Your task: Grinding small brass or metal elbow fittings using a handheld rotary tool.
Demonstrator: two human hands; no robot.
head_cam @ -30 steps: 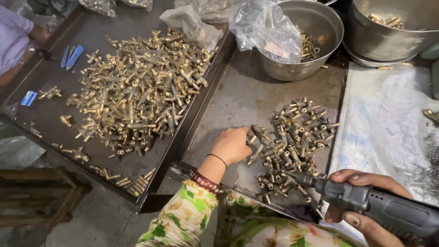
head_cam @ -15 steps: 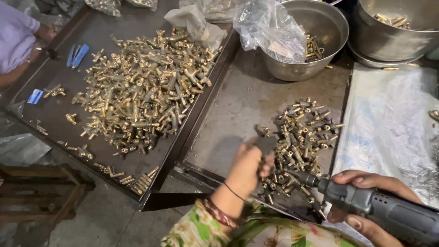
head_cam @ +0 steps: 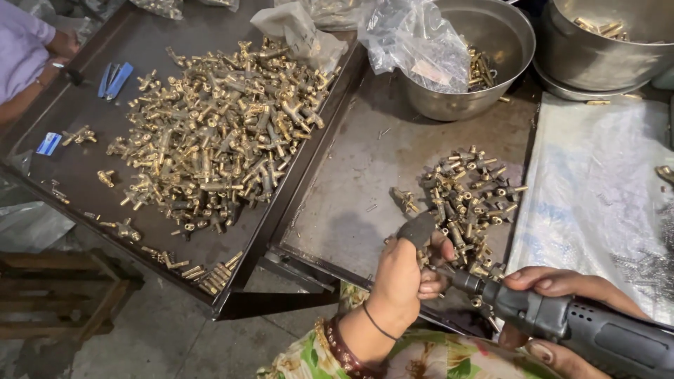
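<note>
Since the earlier frames the left hand (head_cam: 407,270) has drawn back from the small heap of brass fittings (head_cam: 463,196) toward the body and now sits against the nose of the power tool (head_cam: 562,319), its fingers curled around a small brass piece that is mostly hidden, with a dark cover on the thumb tip. The right hand (head_cam: 562,309) stays wrapped around the grey body of the tool, fingers closed on the grip, the tool's tip meeting the left hand's fingers. Both hands hover over the near edge of the right metal tray (head_cam: 351,196), just beside the small heap. On the left metal tray (head_cam: 63,112) lies a much larger pile of brass fittings (head_cam: 217,140), with a neat row of fittings at its near edge and two blue items at the far side. Beyond the small heap stands a steel bowl (head_cam: 484,77) holding a few brass parts and a clear plastic bag (head_cam: 414,38); a second steel bowl (head_cam: 604,42) stands to its right. Another person's sleeve (head_cam: 24,49) shows at the far left.
</note>
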